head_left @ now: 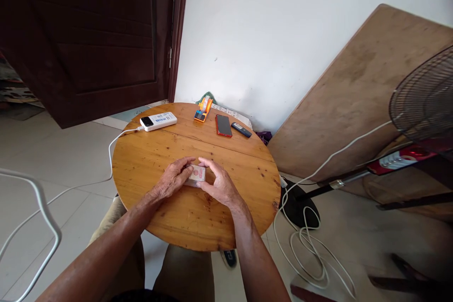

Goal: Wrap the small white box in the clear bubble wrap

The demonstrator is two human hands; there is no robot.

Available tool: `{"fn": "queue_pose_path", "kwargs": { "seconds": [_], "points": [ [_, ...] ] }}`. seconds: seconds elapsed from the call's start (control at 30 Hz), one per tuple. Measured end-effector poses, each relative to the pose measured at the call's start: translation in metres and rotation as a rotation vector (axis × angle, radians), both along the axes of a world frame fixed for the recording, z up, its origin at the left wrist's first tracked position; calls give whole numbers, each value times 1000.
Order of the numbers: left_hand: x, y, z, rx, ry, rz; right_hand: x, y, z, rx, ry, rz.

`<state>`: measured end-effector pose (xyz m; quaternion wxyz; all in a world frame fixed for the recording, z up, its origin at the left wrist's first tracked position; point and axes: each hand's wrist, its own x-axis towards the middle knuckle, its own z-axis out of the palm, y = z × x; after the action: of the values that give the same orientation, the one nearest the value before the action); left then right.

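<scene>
Small box: one, pale with red print (197,174), at the middle of the near half of a round table (138,165); cannot tell whether it rests flat on the wood
Left hand: pinching the box's left end (177,174); thumb on top, fingers curled at the far side
Right hand: thumb and fingers spread in a curve about the right end (222,184); cannot tell whether they press it
Room: tabletop stretches left, right and ahead of the hands; the near edge lies between them and the knees
Far side: four things, well apart from the box; one white power bank (161,121), one orange-and-blue object (203,108), one red-edged phone (223,125), one dark handheld device (241,130) just beside it
Obstacles: one white cable (110,153) from the power bank over the left rim; one wall (265,33) behind; one leaning board (339,104), one fan (424,99) and loops of pale cord (302,232) at right; one dark door (106,33) at left
</scene>
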<state>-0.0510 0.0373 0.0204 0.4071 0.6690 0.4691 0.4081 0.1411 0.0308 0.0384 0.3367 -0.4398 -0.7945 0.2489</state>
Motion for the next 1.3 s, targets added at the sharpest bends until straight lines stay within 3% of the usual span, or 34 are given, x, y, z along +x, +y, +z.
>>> {"fn": "queue_pose_path", "kwargs": {
  "seconds": [0.17, 0.37, 0.63, 0.87, 1.3],
  "points": [
    [-1, -3, 6, -8, -36, -22, -2, -1, -4, -14, 3, -1],
    [-1, -1, 3, 2, -48, -37, -3, -2, -4, -22, -5, -8],
    [0, 5, -12, 16, -64, 3, -8, -1, -3, 186, 91, -111],
    [0, 5, -13, 72, -32, 8, -16, 1, -7, 333, 137, -122],
    [0, 4, -6, 139, -34, -41, -17, 0, -10, 340, 53, -97]
  ]
}}
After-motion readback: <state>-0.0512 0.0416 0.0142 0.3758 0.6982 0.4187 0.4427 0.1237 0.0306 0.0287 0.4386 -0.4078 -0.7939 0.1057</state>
